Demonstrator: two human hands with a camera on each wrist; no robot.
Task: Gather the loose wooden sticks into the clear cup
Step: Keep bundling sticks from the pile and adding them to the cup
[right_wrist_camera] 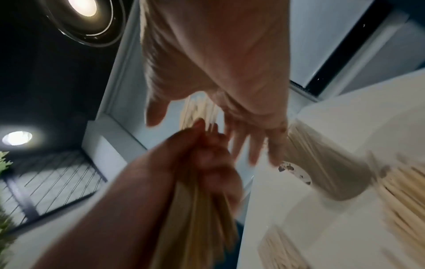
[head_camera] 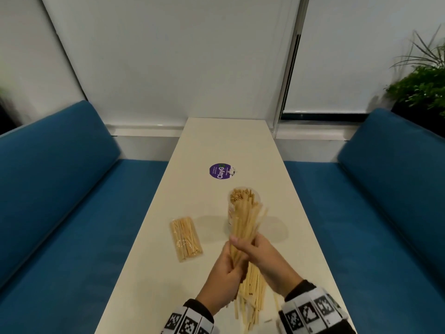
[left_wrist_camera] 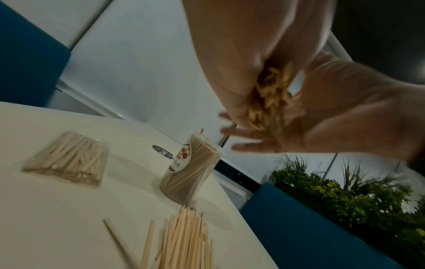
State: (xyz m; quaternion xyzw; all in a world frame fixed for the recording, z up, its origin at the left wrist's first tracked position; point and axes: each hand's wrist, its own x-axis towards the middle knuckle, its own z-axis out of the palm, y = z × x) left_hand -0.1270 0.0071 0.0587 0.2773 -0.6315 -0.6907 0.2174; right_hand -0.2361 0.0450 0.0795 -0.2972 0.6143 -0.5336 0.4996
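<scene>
Loosely fanned, thin wooden sticks (head_camera: 248,222) fill left hand (head_camera: 226,271).

Dim indoor light, two round ceiling lamps (right_wrist_camera: 84,7) glaring in the right wrist view, soft shadows on the white table (head_camera: 224,145), motion blur on both wrist views, wide-angle bending at edges.

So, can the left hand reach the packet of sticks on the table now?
Probably not yet: the left hand grips the bundle of sticks. The packet lies uncovered to its left.
</scene>
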